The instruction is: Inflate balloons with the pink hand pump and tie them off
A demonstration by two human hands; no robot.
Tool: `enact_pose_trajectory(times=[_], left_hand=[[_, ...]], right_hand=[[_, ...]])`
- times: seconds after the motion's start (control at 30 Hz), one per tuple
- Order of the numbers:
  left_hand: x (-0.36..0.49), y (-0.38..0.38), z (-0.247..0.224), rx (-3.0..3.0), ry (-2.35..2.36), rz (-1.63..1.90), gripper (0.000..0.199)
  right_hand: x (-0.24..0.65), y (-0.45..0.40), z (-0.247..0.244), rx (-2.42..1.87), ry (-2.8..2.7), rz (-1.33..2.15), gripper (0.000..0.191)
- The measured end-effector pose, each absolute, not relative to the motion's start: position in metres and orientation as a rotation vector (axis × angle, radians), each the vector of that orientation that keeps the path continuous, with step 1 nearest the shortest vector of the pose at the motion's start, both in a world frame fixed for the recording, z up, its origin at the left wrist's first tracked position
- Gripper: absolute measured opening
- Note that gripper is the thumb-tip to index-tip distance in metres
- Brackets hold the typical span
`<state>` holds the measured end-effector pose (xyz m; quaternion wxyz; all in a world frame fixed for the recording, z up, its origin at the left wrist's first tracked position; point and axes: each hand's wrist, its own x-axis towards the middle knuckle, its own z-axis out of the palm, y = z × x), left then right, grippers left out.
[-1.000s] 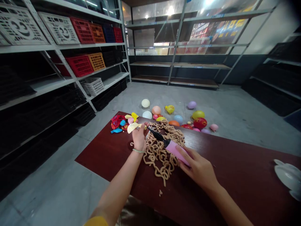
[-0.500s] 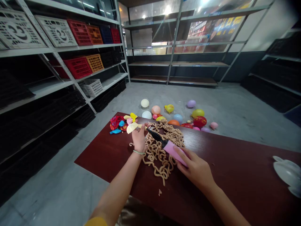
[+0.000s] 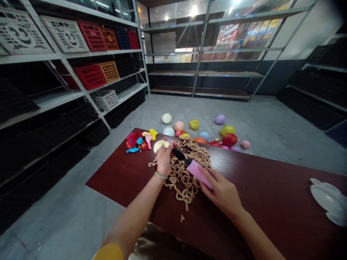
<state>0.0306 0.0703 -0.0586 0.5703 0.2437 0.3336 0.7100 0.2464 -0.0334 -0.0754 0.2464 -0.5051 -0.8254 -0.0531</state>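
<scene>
My left hand (image 3: pixel 164 161) is closed on a limp pale-yellow balloon (image 3: pixel 159 145), pinching it around the neck end. My right hand (image 3: pixel 222 193) wraps around the pink body of a hand balloon pump (image 3: pixel 198 173). The pump's black nozzle points up and left, its tip at the fingers of my left hand. Whether the balloon's mouth is over the tip is hidden by those fingers. Under both hands a tangled heap of beige, rope-like curly strands (image 3: pixel 185 180) lies on the dark red table (image 3: pixel 260 187).
Uninflated balloons (image 3: pixel 133 140) in several colours lie at the table's far left corner. Inflated balloons (image 3: pixel 229 139) rest on the grey floor beyond the far edge. A white dish (image 3: pixel 326 196) sits at the right. Shelves with crates (image 3: pixel 89 77) stand on the left.
My left hand has moved slightly right with the pale-yellow balloon, closer to the pump. The pump and my right hand have shifted slightly left.
</scene>
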Motion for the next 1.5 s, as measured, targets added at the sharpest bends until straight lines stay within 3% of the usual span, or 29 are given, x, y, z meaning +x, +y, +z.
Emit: enact_pose_trajectory(times=[0.13, 0.2, 0.83, 1.07, 1.2, 1.5], left_hand=[[0.044, 0.061, -0.049, 0.462, 0.607, 1.562, 0.029], [0.052, 0.057, -0.044, 0.433, 0.539, 1.539, 0.024], [0.070, 0.051, -0.028, 0.466, 0.570, 1.607, 0.018], [0.032, 0.094, 0.027, 0.488, 0.783, 1.775, 0.027], [0.024, 0.104, 0.048, 0.573, 0.742, 1.828, 0.026], [0.100, 0.058, 0.009, 0.593, 0.659, 1.549, 0.030]], right_hand=[[0.245, -0.036, -0.072, -1.384, -2.229, -0.050, 0.055], [0.244, -0.037, -0.070, -1.379, -2.224, -0.016, 0.057], [0.243, -0.040, -0.070, -1.359, -2.162, 0.148, 0.066], [0.240, -0.042, -0.069, -1.284, -2.132, 0.208, 0.079], [0.240, -0.044, -0.066, -1.370, -2.100, 0.254, 0.073], [0.249, -0.042, -0.070, -1.508, -1.931, 0.328, 0.068]])
